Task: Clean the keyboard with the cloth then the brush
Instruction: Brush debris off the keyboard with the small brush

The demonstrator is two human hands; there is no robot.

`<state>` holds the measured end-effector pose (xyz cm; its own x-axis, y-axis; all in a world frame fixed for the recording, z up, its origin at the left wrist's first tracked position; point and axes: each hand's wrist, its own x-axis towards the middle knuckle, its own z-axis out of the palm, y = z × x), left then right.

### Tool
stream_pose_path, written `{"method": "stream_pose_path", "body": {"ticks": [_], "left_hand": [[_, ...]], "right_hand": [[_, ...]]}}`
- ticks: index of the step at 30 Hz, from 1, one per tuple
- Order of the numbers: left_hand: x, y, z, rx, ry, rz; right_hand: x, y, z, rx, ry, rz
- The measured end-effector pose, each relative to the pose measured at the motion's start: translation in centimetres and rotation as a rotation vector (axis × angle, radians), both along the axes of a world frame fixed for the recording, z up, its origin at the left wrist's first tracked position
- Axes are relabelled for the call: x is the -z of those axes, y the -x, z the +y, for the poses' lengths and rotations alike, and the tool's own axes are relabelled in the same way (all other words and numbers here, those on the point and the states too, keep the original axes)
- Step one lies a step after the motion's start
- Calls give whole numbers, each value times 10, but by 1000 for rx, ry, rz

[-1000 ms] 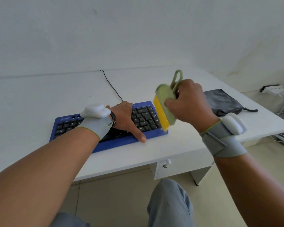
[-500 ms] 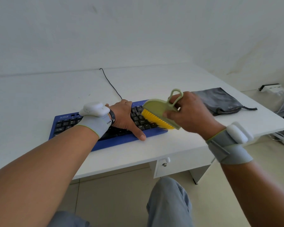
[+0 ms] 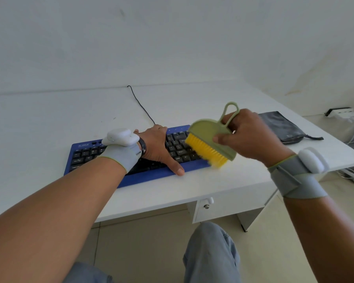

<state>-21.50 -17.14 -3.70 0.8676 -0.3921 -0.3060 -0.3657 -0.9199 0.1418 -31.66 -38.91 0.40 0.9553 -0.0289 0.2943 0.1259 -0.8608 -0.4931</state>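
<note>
Head view, brush [image 3: 209, 139] (green) in right hand [image 3: 251, 137]

Bright, even daylight; soft shadows, wide-angle bending at edges, slight blur.

My right hand [image 3: 251, 137] holds a brush [image 3: 209, 145] with a matt green plastic back and bright yellow bristles. The keyboard [image 3: 114, 160] is smooth blue plastic with matt black keys. The desk [image 3: 49, 119] looks smooth matt white; the grey cloth [image 3: 282, 127] has a faint sheen.
</note>
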Motion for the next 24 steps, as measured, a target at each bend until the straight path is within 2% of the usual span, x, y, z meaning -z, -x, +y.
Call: {"method": "stream_pose_path", "body": {"ticks": [1,3,5,8,11,12,14,16,18,21,24], "left_hand": [[-1,0,0,-1,8,2],[-1,0,-1,3,9,7],[-1,0,-1,3,10,7],[0,0,1,5,21,7],[-1,0,0,0,13,15],[-2,0,0,-2,14,14],[-1,0,-1,1,16,14],[0,0,0,5,23,10],[0,0,0,2,19,8],[-1,0,0,-4,14,10],[1,-1,0,4,25,7]], "right_hand": [[-5,0,0,12,8,-62],[-7,-1,6,11,-103,-179],[1,-2,17,-22,-195,-181],[19,-4,17,-37,-52,-133],[12,-4,1,24,52,-145],[10,-5,-2,34,52,-181],[10,-3,1,6,-124,-223],[18,-3,9,-43,-244,-173],[27,-4,12,-29,-136,-137],[17,-6,7,41,3,-228],[9,-4,12,-2,-167,-267]]}}
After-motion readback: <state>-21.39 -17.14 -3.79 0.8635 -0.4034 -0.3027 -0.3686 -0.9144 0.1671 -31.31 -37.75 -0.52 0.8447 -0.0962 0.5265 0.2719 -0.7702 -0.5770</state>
